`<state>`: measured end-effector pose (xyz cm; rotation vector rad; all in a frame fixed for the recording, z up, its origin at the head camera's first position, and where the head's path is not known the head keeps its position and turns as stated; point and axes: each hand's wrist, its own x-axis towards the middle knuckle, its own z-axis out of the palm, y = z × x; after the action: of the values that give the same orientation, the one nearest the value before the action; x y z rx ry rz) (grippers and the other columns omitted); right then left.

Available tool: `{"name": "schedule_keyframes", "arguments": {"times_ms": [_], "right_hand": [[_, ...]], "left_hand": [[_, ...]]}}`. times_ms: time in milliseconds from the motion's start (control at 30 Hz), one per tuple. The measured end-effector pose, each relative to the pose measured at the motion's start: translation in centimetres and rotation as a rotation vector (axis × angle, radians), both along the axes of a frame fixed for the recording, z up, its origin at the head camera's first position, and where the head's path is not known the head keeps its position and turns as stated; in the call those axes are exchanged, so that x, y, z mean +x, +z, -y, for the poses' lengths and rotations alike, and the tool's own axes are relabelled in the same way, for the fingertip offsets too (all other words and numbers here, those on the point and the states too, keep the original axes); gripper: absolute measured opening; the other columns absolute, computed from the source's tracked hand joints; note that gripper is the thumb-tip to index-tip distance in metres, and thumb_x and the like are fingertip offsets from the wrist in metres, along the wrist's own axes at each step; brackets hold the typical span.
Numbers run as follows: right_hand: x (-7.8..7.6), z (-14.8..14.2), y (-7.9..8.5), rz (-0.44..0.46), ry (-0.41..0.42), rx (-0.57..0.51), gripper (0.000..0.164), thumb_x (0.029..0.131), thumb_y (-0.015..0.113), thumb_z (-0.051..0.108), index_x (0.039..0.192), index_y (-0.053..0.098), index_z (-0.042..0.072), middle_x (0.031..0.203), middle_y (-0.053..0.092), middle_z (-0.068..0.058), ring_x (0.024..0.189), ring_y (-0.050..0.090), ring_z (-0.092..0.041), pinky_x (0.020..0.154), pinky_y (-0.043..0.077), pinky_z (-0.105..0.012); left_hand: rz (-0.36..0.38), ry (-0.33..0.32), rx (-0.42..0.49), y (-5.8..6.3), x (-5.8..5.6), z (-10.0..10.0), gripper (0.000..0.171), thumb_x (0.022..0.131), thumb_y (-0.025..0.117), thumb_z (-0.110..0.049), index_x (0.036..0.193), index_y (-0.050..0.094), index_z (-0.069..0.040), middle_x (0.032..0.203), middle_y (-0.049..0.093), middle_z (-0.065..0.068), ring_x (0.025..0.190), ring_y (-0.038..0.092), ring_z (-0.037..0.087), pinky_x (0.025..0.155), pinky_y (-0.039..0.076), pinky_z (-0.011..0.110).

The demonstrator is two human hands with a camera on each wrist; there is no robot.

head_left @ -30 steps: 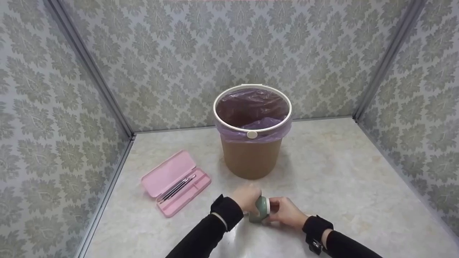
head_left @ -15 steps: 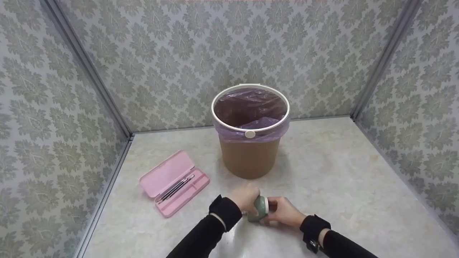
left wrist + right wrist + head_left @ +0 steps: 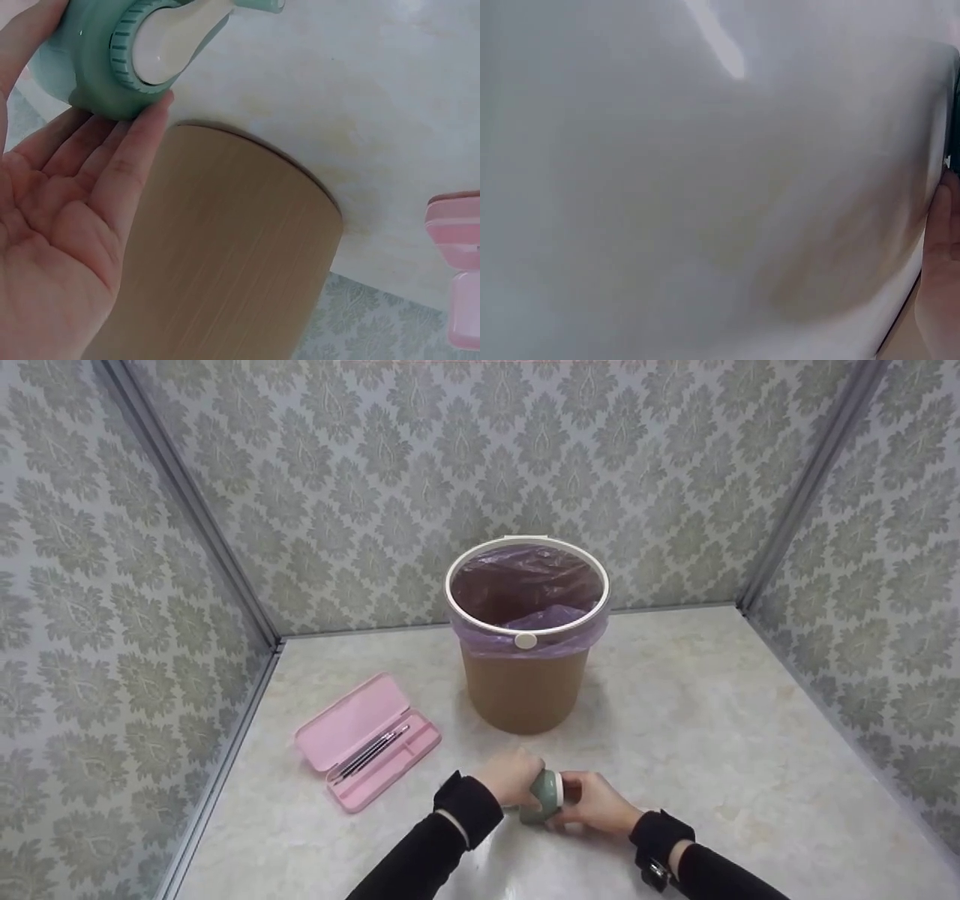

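A green pencil sharpener (image 3: 548, 790) with a white rim is held between both hands near the front of the table. My left hand (image 3: 511, 777) grips its body from the left. In the left wrist view the sharpener (image 3: 94, 52) shows a ridged ring and a white crank (image 3: 176, 37) ending in a green knob. Thumb and fingers of my right hand (image 3: 600, 805) curl at the white rim on the right; I cannot tell whether they also pinch something small there. The right wrist view catches only part of the right hand (image 3: 939, 270) at its edge.
A brown bin (image 3: 525, 690) with a purple liner bag (image 3: 469, 639) stands behind the hands. To the left lies an open pink pencil case (image 3: 352, 724) with several dark striped pencils (image 3: 369, 754) inside. Patterned walls (image 3: 480, 472) enclose the table (image 3: 690, 712) at the back and both sides.
Both hands keep their hold on the sharpener in nearly the same place. The head view sways slightly; the bin and pencil case stay put.
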<state>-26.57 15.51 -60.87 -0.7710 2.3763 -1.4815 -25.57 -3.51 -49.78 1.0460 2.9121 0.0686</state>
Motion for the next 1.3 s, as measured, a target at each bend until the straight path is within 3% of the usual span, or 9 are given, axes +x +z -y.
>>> {"name": "schedule_keyframes", "arguments": {"times_ms": [167,400,533,767,933,1133,1300], "right_hand": [[0.2,0.0,0.1,0.01,-0.021,-0.002,0.05,0.064,0.082,0.02,0.109,0.064,0.025,0.108,0.069,0.006,0.1,0.062,-0.003,0.086,0.047,-0.017],[0.2,-0.5,0.0,-0.001,-0.091,-0.037,0.049,0.067,0.078,0.007,0.113,0.063,0.009,0.109,0.068,-0.009,0.097,0.064,-0.007,0.085,0.048,-0.019],[-0.1,-1.3,-0.2,0.004,-0.155,-0.035,0.051,0.067,0.079,0.011,0.114,0.061,0.006,0.11,0.067,-0.011,0.097,0.064,-0.009,0.085,0.049,-0.019],[-1.1,-3.7,-0.3,0.039,-0.392,-0.05,0.058,0.06,0.084,0.023,0.11,0.062,0.004,0.102,0.069,-0.012,0.089,0.067,-0.013,0.079,0.052,-0.021],[-2.1,-5.8,-0.1,0.073,-0.581,-0.016,0.064,0.059,0.085,0.027,0.114,0.061,0.004,0.11,0.067,-0.015,0.1,0.065,-0.022,0.088,0.05,-0.03],[-3.1,-7.9,0.3,0.03,-0.777,0.067,0.062,0.066,0.081,0.031,0.116,0.058,0.002,0.112,0.065,-0.019,0.104,0.062,-0.028,0.092,0.048,-0.039],[-3.8,-8.8,0.9,0.084,-0.916,0.065,0.063,0.072,0.076,0.03,0.122,0.053,0.0,0.119,0.061,-0.022,0.111,0.059,-0.033,0.097,0.044,-0.042]], "left_hand": [[0.035,-0.004,0.055,-0.5,-0.1,0.3,0.036,0.063,0.081,-0.03,0.09,0.065,-0.012,0.077,0.065,-0.003,0.067,0.053,0.008,0.059,0.042,0.02],[0.028,-0.011,0.103,-0.9,-0.5,0.9,0.037,0.065,0.08,-0.031,0.093,0.063,-0.012,0.081,0.068,-0.003,0.07,0.06,0.009,0.06,0.046,0.02],[0.006,0.0,0.132,-1.2,-0.6,1.5,0.045,0.067,0.078,-0.033,0.102,0.061,-0.01,0.087,0.069,0.0,0.075,0.064,0.012,0.066,0.05,0.024],[-0.006,0.077,0.16,-2.4,-0.1,3.9,0.059,0.076,0.07,-0.039,0.122,0.056,-0.004,0.113,0.066,0.01,0.1,0.065,0.023,0.086,0.052,0.033],[-0.026,0.18,0.191,-3.3,0.2,6.1,0.061,0.077,0.068,-0.044,0.122,0.056,-0.005,0.116,0.065,0.011,0.101,0.065,0.026,0.083,0.052,0.036],[-0.099,0.285,0.214,-3.8,0.7,8.3,0.062,0.077,0.067,-0.045,0.119,0.057,-0.001,0.109,0.067,0.016,0.095,0.066,0.028,0.078,0.053,0.037],[-0.134,0.383,0.248,-4.1,1.1,9.8,0.062,0.078,0.067,-0.044,0.12,0.056,0.0,0.11,0.066,0.018,0.099,0.065,0.031,0.082,0.052,0.041]]}}
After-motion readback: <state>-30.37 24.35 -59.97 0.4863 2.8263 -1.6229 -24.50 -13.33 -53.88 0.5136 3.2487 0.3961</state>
